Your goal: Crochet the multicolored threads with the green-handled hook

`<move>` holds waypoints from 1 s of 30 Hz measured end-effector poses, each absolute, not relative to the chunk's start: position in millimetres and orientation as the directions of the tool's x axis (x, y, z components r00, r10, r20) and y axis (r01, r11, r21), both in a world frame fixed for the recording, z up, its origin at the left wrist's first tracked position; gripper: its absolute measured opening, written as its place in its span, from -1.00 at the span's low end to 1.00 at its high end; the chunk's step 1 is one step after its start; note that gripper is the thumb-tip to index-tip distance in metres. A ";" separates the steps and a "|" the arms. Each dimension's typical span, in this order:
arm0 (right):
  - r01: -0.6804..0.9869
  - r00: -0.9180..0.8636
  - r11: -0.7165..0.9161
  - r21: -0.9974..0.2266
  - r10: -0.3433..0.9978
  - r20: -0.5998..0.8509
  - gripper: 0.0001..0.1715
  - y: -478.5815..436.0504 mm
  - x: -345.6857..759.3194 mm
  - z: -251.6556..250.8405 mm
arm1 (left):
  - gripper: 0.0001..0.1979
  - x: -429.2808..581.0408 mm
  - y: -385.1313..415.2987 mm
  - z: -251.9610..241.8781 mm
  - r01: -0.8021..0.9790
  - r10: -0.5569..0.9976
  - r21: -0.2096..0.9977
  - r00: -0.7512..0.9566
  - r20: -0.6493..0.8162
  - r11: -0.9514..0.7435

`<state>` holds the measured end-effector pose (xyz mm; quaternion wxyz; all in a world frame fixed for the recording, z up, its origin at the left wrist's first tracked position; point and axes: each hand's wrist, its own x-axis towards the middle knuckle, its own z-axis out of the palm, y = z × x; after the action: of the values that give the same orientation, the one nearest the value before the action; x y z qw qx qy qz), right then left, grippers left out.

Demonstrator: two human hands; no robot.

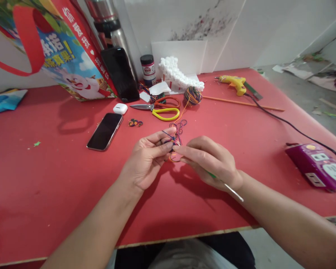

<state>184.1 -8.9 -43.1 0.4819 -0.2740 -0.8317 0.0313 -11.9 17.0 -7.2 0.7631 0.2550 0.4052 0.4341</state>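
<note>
The crochet piece (173, 141) in multicoloured yarn is above the red surface (81, 186), pinched in the grip of the left hand (148, 157), while the grip of the right hand (212, 158) is closed around a green-handled crochet hook (233, 192) and a strand leads back to the yarn ball (192, 96). Among the containers, the white earbud case (120, 108) lies shut near the flat smartphone (105, 131), and the black-lidded jar (148, 71) stands capped, contents hidden. At left, the insides of the printed carton (81, 71) and steel flask (120, 40) cannot be seen.
</note>
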 end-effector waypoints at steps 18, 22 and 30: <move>0.598 -0.403 0.776 -0.201 0.508 0.761 -0.60 -17.1 172.1 -44.4 | -0.61 -11.3 7.0 -7.8 -0.082 0.993 0.996 0.108 0.047 -0.039; 0.523 -0.425 0.826 -0.210 0.466 0.776 -0.50 -14.2 177.4 -45.0 | -0.60 -11.3 10.6 -9.0 -0.231 0.987 0.970 0.155 -0.042 0.077; 0.603 -0.444 0.794 -0.078 0.415 0.794 -0.72 -13.8 176.2 -43.5 | -0.56 -8.0 11.1 -3.6 -0.426 0.935 0.840 0.256 -0.244 0.336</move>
<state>176.2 -13.8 -43.5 0.4323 -0.3022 -0.8426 -0.1089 -8.0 11.1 -3.6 0.7205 0.3300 0.3858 0.4725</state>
